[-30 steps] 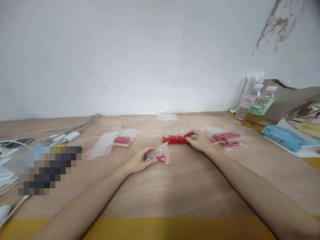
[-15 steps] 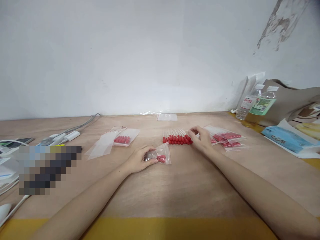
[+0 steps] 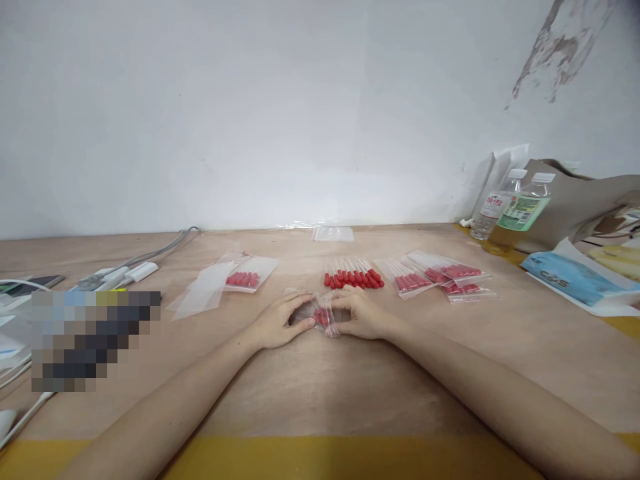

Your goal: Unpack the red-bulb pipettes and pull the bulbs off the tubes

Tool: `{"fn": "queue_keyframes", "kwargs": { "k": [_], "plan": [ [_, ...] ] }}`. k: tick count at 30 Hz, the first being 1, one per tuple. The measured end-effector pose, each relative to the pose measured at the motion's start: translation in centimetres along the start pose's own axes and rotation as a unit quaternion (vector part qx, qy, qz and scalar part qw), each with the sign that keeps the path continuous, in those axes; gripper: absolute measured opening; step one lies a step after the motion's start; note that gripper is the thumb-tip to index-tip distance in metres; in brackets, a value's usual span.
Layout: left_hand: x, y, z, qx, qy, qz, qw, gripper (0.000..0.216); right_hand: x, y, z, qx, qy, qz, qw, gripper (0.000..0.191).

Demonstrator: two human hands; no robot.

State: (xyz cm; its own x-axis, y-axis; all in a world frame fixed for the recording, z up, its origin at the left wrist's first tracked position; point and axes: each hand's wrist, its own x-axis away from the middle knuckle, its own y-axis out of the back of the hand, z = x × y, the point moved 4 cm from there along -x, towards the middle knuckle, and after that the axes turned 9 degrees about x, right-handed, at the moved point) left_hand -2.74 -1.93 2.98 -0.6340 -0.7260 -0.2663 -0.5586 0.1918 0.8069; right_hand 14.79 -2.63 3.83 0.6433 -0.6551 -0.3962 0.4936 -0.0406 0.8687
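My left hand point(image 3: 281, 321) holds the left part of a small clear zip bag point(image 3: 323, 319) between thumb and fingers. Red tips of sticks show through the plastic. At the bag's right end, my right hand point(image 3: 364, 313) is closed on its edge; whether a stick is also in those fingers, I cannot tell. Just beyond the hands lies a row of loose red-tipped sticks point(image 3: 353, 275), their pale shafts pointing toward the wall. Filled bags of red-tipped sticks point(image 3: 411, 280) overlap on the right. Another filled bag point(image 3: 245, 279) lies to the left, beside flat clear bags point(image 3: 203, 293).
A clear packet point(image 3: 333, 233) lies by the wall. Two bottles point(image 3: 523, 207), a grey-brown bag point(image 3: 575, 200) and a blue tissue pack point(image 3: 570, 277) stand at the right. Cables and a power strip point(image 3: 117, 273) occupy the left, near a pixelated patch.
My right hand has moved left and nearer from the loose sticks to the bag's right end. My left hand has stayed on the bag.
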Motion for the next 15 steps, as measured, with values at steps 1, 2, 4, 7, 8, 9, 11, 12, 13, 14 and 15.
{"fn": "queue_keyframes", "kwargs": {
  "k": [1, 2, 4, 7, 8, 9, 11, 12, 13, 14, 15],
  "plan": [
    [0.0, 0.0, 0.0, -0.003, 0.001, -0.002, 1.000, 0.049, -0.1, -0.1, 0.1, 0.005, 0.007, 0.008, 1.000, 0.028],
    [0.0, 0.0, 0.0, -0.005, 0.000, -0.002, 1.000, 0.049, -0.3, -0.2, 0.2, 0.011, 0.011, 0.009, 1.000, 0.027],
    [0.0, -0.1, 0.0, -0.010, -0.005, 0.001, 1.000, 0.048, -0.5, -0.5, 0.5, 0.018, 0.012, 0.000, 1.000, 0.019],
    [0.1, -0.1, -0.1, -0.019, -0.004, 0.012, 1.000, 0.048, -0.8, -0.6, 0.9, 0.012, 0.009, -0.014, 1.000, 0.006],
    [0.1, 0.0, -0.1, -0.022, -0.003, 0.015, 1.000, 0.048, -0.9, -0.5, 1.1, 0.007, 0.006, -0.018, 1.000, 0.005],
    [0.1, 0.0, -0.2, -0.023, -0.002, 0.017, 1.000, 0.049, -0.8, -0.2, 1.2, -0.001, 0.002, -0.023, 1.000, 0.005],
    [0.1, 0.0, -0.2, -0.025, 0.000, 0.019, 1.000, 0.051, -0.8, 0.4, 1.2, -0.024, -0.013, -0.030, 0.999, 0.009],
    [0.1, 0.1, -0.2, -0.024, 0.002, 0.021, 0.999, 0.052, -0.7, 0.8, 1.1, -0.039, -0.024, -0.031, 0.998, 0.012],
    [0.1, 0.1, -0.3, -0.023, 0.004, 0.021, 0.999, 0.052, -0.7, 1.1, 0.9, -0.057, -0.039, -0.030, 0.997, 0.014],
    [0.1, 0.1, -0.3, -0.022, 0.006, 0.020, 1.000, 0.053, -0.7, 1.5, 0.5, -0.076, -0.060, -0.028, 0.995, 0.016],
    [0.1, 0.1, -0.3, -0.020, 0.008, 0.019, 1.000, 0.053, -0.7, 1.9, 0.0, -0.099, -0.083, -0.026, 0.991, 0.018]
  ]
}}
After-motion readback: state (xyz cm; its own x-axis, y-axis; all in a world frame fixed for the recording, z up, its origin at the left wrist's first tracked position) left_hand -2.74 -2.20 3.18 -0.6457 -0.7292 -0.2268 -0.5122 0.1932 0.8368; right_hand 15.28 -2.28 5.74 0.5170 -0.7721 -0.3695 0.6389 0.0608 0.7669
